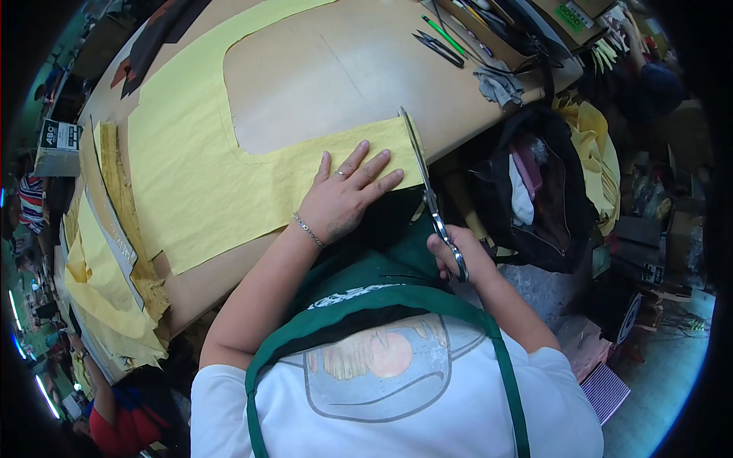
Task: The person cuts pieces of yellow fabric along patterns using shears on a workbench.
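A large yellow fabric piece point(183, 153) with a wide cut-out lies on the table. My left hand point(347, 191), wearing a ring and a bracelet, rests flat on its narrow strip with the fingers spread. At the right end of that strip, metal scissors point(429, 195) lie along the fabric edge, their long blades pointing up and away from me. My right hand point(462, 256) is wrapped round the scissor handles near the table's front edge. Whether the blades are fully closed is hard to tell.
Small black snips point(439, 48), a green pen point(443, 35) and a grey cloth point(499, 84) lie on the table point(305, 69) at the upper right. An open black bag point(561, 206) stands at the right. More yellow fabric point(114, 305) is piled at the left. A person in red point(126, 424) is at the lower left.
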Tool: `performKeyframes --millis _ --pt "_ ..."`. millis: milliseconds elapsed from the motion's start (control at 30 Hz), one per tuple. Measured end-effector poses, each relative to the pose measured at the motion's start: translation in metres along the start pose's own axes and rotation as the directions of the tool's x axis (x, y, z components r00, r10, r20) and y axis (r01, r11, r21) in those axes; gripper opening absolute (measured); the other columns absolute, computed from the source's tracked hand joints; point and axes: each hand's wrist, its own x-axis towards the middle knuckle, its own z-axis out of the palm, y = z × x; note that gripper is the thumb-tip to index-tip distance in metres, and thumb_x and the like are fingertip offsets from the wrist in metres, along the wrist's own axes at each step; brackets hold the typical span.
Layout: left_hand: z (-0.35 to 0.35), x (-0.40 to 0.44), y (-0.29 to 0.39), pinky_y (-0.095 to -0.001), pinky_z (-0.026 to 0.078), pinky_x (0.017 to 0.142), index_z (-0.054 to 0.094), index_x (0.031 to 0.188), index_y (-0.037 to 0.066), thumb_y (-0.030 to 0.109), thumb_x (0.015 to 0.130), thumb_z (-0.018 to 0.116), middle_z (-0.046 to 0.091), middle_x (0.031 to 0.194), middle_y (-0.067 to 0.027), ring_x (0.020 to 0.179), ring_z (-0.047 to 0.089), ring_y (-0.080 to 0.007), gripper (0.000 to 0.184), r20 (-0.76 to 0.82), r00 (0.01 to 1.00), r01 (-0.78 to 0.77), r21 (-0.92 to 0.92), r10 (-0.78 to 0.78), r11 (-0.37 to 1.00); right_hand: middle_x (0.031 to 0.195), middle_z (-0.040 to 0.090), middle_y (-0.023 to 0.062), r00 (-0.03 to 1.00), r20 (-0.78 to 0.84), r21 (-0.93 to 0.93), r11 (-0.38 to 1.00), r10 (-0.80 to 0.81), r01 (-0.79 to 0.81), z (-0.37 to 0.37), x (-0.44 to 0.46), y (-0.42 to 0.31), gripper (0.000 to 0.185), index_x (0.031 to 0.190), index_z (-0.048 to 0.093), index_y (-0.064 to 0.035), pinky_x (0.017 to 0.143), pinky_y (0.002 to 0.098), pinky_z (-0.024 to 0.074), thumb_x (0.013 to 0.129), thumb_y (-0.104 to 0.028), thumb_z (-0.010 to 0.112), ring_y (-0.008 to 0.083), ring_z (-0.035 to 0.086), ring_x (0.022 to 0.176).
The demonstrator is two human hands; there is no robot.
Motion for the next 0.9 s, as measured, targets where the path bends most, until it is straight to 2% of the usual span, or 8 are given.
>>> performKeyframes --millis 433,500,600,667,700,733,800,900 --pt "0.001 -0.001 -0.001 -0.0597 0.020 0.097 0.034 0.127 0.032 0.012 0.080 0.046 0.025 0.138 0.0028 0.129 0.018 -0.0239 0.052 -0.014 1.000 -0.009 -0.025 0.008 1.000 0.049 0.044 -0.0005 0.996 -0.052 0.013 0.998 0.065 -0.065 0.009 -0.002 -0.009 0.055 0.067 0.048 -0.0037 0.037 0.0201 0.0381 0.069 -0.057 0.059 0.0063 0.046 0.040" --pt "-0.001 -0.002 -0.002 -0.0593 0.019 0.097 0.035 0.128 0.030 0.014 0.081 0.048 0.025 0.138 0.0019 0.130 0.018 -0.0251 0.051 -0.016 1.000 -0.025 -0.017 0.025 1.000 0.050 0.045 -0.0005 0.996 -0.090 0.072 0.997 0.013 -0.006 0.011 -0.003 -0.001 0.056 0.069 0.048 -0.0036 0.038 0.0202 0.0382 0.068 -0.058 0.059 0.0063 0.046 0.041" --pt "-0.022 -0.012 -0.004 -0.0594 0.018 0.097 0.036 0.128 0.023 0.019 0.083 0.048 0.026 0.138 -0.0015 0.129 0.018 -0.0277 0.047 -0.161 0.985 0.044 -0.139 -0.066 0.989 0.052 0.045 -0.0006 0.987 -0.150 0.142 0.986 -0.064 0.086 0.007 -0.002 0.014 0.057 0.071 0.048 -0.0035 0.038 0.0204 0.0388 0.067 -0.059 0.060 0.0062 0.046 0.042" --pt "-0.028 -0.022 -0.032 -0.0650 0.017 0.092 0.034 0.129 0.023 0.034 0.082 0.051 0.027 0.137 -0.0040 0.129 0.016 -0.0291 0.051 -0.379 0.877 0.242 -0.184 -0.296 0.953 0.053 0.046 -0.0008 0.982 -0.164 0.186 0.974 -0.098 0.128 -0.002 0.000 0.024 0.057 0.074 0.048 -0.0037 0.040 0.0206 0.0403 0.066 -0.059 0.060 0.0064 0.048 0.044" --pt "-0.026 -0.026 -0.055 -0.0673 0.015 0.090 0.034 0.130 0.021 0.037 0.084 0.047 0.027 0.137 -0.0058 0.129 0.015 -0.0319 0.050 -0.435 0.755 0.369 -0.337 -0.491 0.866 0.053 0.046 -0.0008 0.974 -0.193 0.152 0.977 -0.116 0.147 -0.005 -0.001 0.025 0.057 0.073 0.048 -0.0037 0.040 0.0207 0.0407 0.067 -0.059 0.060 0.0065 0.048 0.044" --pt "-0.029 -0.033 -0.075 -0.0688 0.013 0.089 0.032 0.131 0.020 0.046 0.085 0.041 0.022 0.139 -0.0102 0.128 0.011 -0.0375 0.054 -0.428 0.616 0.603 -0.285 -0.661 0.745 0.053 0.046 -0.0008 0.966 -0.220 0.117 0.979 -0.138 0.167 -0.008 -0.002 0.024 0.057 0.073 0.048 -0.0038 0.040 0.0208 0.0410 0.067 -0.059 0.060 0.0066 0.048 0.044" --pt "-0.038 -0.039 -0.103 -0.0694 0.012 0.089 0.028 0.133 0.019 0.054 0.083 0.035 0.016 0.140 -0.0136 0.127 0.007 -0.0419 0.061 -0.258 0.335 0.895 -0.214 -0.906 0.392 0.052 0.046 -0.0005 0.953 -0.251 0.055 0.981 -0.169 0.189 -0.014 -0.002 0.025 0.057 0.072 0.047 -0.0039 0.041 0.0212 0.0418 0.067 -0.059 0.060 0.0072 0.048 0.044" --pt "-0.022 -0.040 -0.128 -0.0691 0.011 0.090 0.024 0.134 0.020 0.058 0.082 0.033 0.012 0.141 -0.0149 0.128 0.005 -0.0421 0.066 -0.212 0.230 0.963 -0.091 -0.950 0.253 0.052 0.046 -0.0002 0.965 -0.227 0.084 0.985 -0.130 0.152 -0.019 0.005 0.032 0.058 0.071 0.046 -0.0040 0.041 0.0215 0.0419 0.066 -0.059 0.061 0.0075 0.049 0.044"
